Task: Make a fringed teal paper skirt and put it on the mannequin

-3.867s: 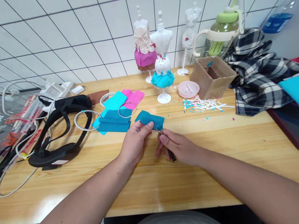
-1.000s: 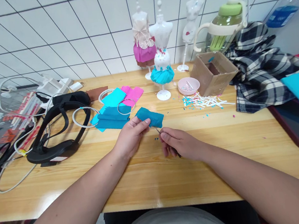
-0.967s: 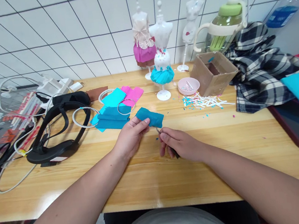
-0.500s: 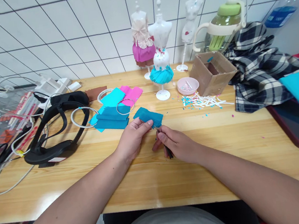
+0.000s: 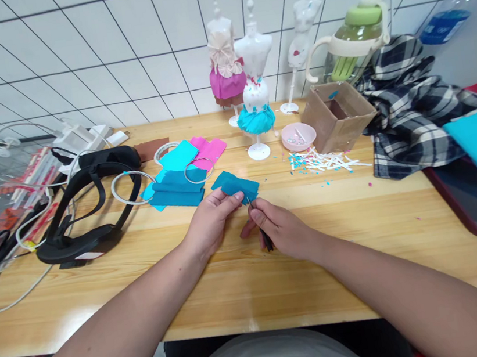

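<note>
Read with the clock centred on the teal piece (image 5: 234, 185), held over the wooden table (image 5: 220, 304). Noted at seven o'clock: left hand (image 5: 209, 220), pinching the teal piece between thumb and fingers, grip unchanged from a second ago. Noted at five o'clock: right hand (image 5: 282, 222), fingers closed around a black-handled tool (image 5: 266, 241), apparently small scissors. Recorded as changed: tool tip, standing just clear of the near edge a second ago, now brought up to that edge, seemingly touching. Judged as cutting engaged again after a short gap; depth of any cut not discernible.

Surroundings, taken left to right. Found at nine o'clock, well apart: black headset (image 5: 61, 249); on the same heading, near the left hand, folded teal sheets (image 5: 176, 191). At ten: cyan sheet (image 5: 179, 155). Before eleven: pink sheets (image 5: 213, 149). At twelve: dress form with pink skirt (image 5: 228, 86). Towards one: dress form with blue skirt (image 5: 256, 120). At two: pink bowl (image 5: 300, 144) and cardboard box (image 5: 340, 130). Shortly before three: loose paper strips (image 5: 324, 161), with checked cloth (image 5: 404, 121) beyond.

Found obstructing the view: left thumb, over part of the near edge; right fingers, over the tool's middle. Judged no hindrance: paper strips, lying apart from both hands.
</note>
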A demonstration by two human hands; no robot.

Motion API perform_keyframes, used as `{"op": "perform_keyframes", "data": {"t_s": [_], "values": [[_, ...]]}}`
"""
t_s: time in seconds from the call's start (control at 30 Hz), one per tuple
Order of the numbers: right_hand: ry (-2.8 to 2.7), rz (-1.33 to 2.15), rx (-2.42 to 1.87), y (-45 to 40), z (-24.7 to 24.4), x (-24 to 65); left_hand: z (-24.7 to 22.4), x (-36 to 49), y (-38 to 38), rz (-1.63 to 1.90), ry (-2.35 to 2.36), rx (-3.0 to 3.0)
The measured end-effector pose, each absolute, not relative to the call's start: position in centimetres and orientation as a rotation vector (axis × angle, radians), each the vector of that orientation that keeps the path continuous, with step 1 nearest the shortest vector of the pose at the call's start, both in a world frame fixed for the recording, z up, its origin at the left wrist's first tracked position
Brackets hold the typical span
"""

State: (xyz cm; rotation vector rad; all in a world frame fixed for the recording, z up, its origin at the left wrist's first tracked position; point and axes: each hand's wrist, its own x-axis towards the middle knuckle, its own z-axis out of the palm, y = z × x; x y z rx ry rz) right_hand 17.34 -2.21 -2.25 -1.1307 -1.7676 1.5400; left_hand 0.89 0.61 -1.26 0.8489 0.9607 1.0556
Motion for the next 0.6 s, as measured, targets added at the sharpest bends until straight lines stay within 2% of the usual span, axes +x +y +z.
{"op": "perform_keyframes", "data": {"t_s": [0.6], "values": [[-1.829, 1.494, -1.187, -2.1, -2.4, 18.3, -1.4, 0.4, 1.1, 1.107, 1.015, 0.799]]}}
